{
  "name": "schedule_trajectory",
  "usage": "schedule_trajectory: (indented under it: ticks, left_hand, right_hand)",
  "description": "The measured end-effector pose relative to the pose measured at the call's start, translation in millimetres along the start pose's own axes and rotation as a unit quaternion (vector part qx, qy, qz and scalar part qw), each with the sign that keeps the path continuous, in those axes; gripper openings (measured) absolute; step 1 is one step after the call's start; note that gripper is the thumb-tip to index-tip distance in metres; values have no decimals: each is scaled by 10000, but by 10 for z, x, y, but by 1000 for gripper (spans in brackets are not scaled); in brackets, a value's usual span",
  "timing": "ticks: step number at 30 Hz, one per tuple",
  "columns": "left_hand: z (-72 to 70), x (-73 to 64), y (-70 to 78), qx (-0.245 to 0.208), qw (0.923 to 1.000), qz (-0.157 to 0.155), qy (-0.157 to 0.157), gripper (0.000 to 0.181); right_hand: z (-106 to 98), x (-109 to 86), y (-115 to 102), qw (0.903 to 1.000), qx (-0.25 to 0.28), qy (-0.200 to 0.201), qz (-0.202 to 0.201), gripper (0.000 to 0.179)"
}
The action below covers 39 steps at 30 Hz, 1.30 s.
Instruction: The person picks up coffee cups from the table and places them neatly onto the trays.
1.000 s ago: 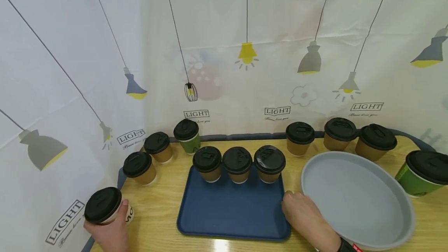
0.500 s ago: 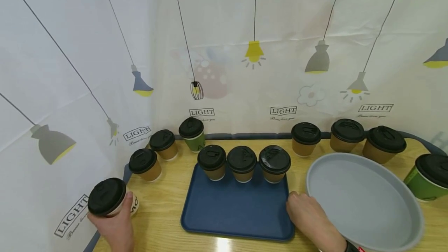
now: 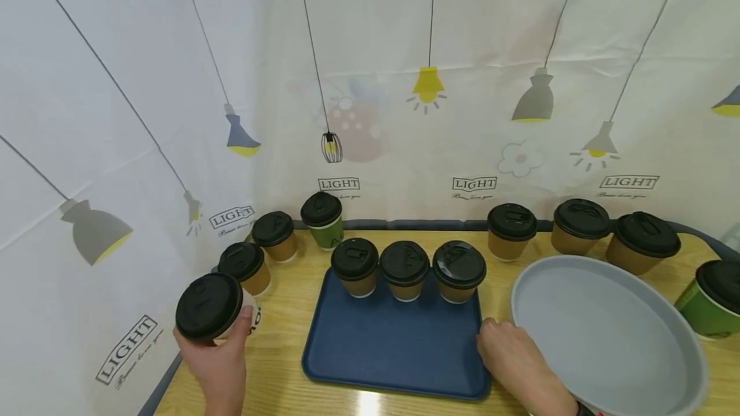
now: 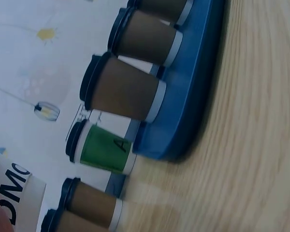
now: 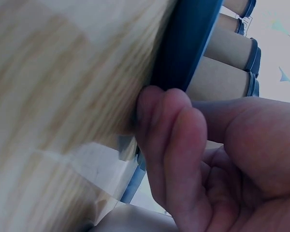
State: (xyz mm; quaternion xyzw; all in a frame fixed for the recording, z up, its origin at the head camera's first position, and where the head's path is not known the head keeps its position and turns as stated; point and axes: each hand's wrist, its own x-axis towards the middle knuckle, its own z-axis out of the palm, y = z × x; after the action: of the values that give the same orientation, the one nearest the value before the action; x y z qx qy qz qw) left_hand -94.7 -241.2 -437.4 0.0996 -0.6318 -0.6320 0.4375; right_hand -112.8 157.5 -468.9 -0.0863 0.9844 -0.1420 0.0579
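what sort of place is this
Probably a staged indoor tabletop rather than a working café: lidded cups stand on and around a blue tray on a wooden table, backed by a lamp-print sheet.

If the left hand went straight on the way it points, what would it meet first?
Probably the nearest brown cup, just beyond the white cup that the left hand holds; height and depth are unclear, so it might pass above.
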Motion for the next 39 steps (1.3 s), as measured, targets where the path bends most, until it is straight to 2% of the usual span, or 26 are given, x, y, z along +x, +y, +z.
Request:
schedule_trajectory:
  ticks: [6,13,16,20,24,27,31,37,39]
  left_hand:
    - [109,-103,73,285,9966,-265,-724,76]
    - [208,-215,122,233,9888,-550,-1369,72]
    - [277,-326,161,248,9798,-744,-1842,73]
    - [383,-482,202,303,9609,-973,-2575,76]
    - [486,-581,205,209,9448,-1121,-3072,79]
    - [539,-612,182,210,9373,-1271,-3239,78]
    - [556,-615,131,328,9296,-1582,-3311,78]
    - [490,-571,-15,683,9212,-1944,-3300,81]
    - [456,-551,-66,911,9157,-2070,-3322,82]
  right_hand:
    - [13,-6,18,9999,81,129,-3,19]
    - [10,-13,20,9998,83,180,-27,21]
    - [9,-18,25,9997,45,219,-63,21]
    - [14,-22,27,9996,30,280,-99,21]
    - [19,-26,22,9993,37,338,-124,21]
    - [17,-25,18,9994,37,333,-133,21]
    - [11,-21,14,9995,36,270,-126,22]
    - [11,-18,12,9997,6,221,-123,22]
    - [13,-18,12,9997,-8,220,-119,22]
